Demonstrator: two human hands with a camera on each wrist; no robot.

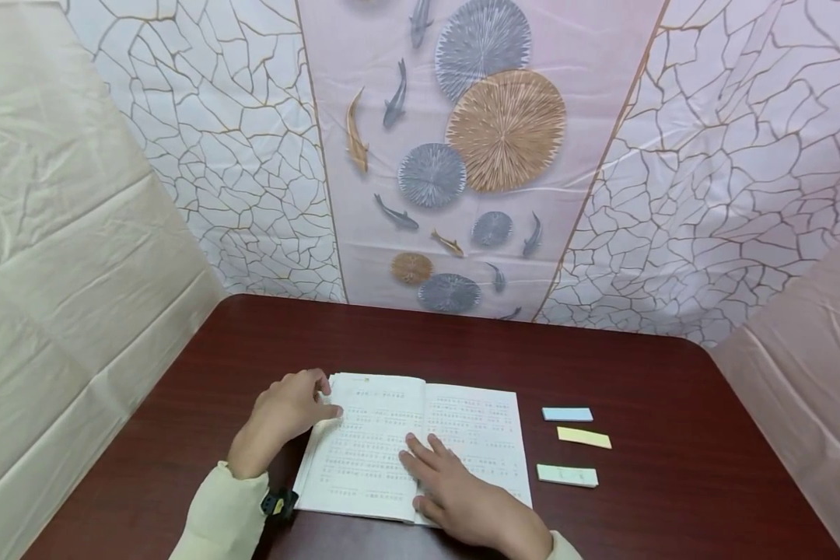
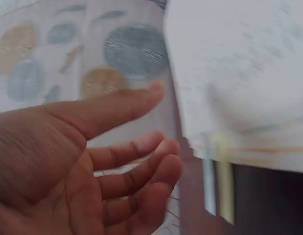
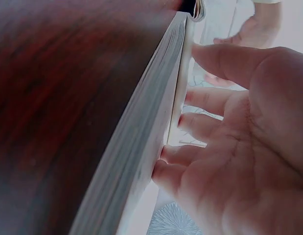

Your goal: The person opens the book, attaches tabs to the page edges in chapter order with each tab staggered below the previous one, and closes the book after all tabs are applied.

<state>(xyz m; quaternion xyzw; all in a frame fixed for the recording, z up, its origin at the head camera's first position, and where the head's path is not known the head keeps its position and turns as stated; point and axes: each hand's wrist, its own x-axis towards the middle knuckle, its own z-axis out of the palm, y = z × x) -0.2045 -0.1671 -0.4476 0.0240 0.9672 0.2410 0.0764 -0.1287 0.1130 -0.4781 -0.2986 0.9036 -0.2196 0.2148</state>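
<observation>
An open book point(image 1: 371, 451) with printed pages lies on the dark table. My left hand point(image 1: 290, 408) is at the book's upper left corner, its thumb by the page edge in the head view. In the left wrist view the thumb and loosely bent fingers point(image 2: 141, 191) stand apart from the blurred page point(image 2: 239, 58), with nothing between them. My right hand point(image 1: 462, 494) rests its spread fingertips on the right page near the spine. The right wrist view shows those fingers point(image 3: 202, 127) touching the page, above the thick stack of page edges point(image 3: 127, 142).
Right of the book lie a blue strip point(image 1: 567, 414), a yellow strip point(image 1: 584, 437) and a green strip point(image 1: 567, 475), resembling sticky notes. The reddish-brown table point(image 1: 672, 467) ends at a patterned cloth backdrop point(image 1: 420, 194). A dark device point(image 1: 280, 504) sits at the left wrist.
</observation>
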